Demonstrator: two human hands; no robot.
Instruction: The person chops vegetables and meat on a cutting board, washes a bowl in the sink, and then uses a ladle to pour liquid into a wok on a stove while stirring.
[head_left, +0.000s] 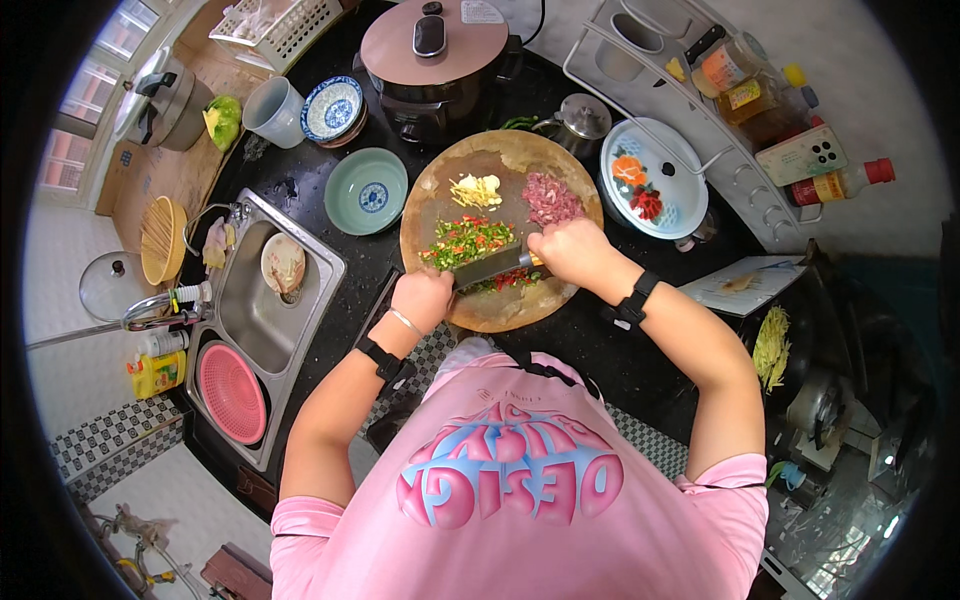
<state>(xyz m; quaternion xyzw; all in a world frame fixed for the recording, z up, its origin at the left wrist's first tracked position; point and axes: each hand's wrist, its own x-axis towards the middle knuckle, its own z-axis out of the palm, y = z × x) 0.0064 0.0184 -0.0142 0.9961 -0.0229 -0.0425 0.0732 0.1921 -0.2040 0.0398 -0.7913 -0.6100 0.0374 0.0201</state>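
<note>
My right hand (568, 250) grips the handle of a kitchen knife (489, 268), whose blade lies across a round wooden chopping board (427, 187). At the blade's far end is my left hand (430, 298), its fingers curled against the tip; how firmly they hold it cannot be told. Chopped green and red peppers (469, 240) lie beyond the blade, and more red and green pieces (510, 280) show on the near side. Sliced garlic and yellow slivers (478, 191) form a pile at the back. To their right sits chopped raw meat (551, 198), just past my right hand.
Left of the board stand a green bowl (366, 191) and a steel sink (259, 322) with a pink colander (232, 393). Behind are an electric cooker (435, 60) and a metal pot (585, 120). A lidded enamel basin (652, 180) stands right, below a bottle rack (637, 52).
</note>
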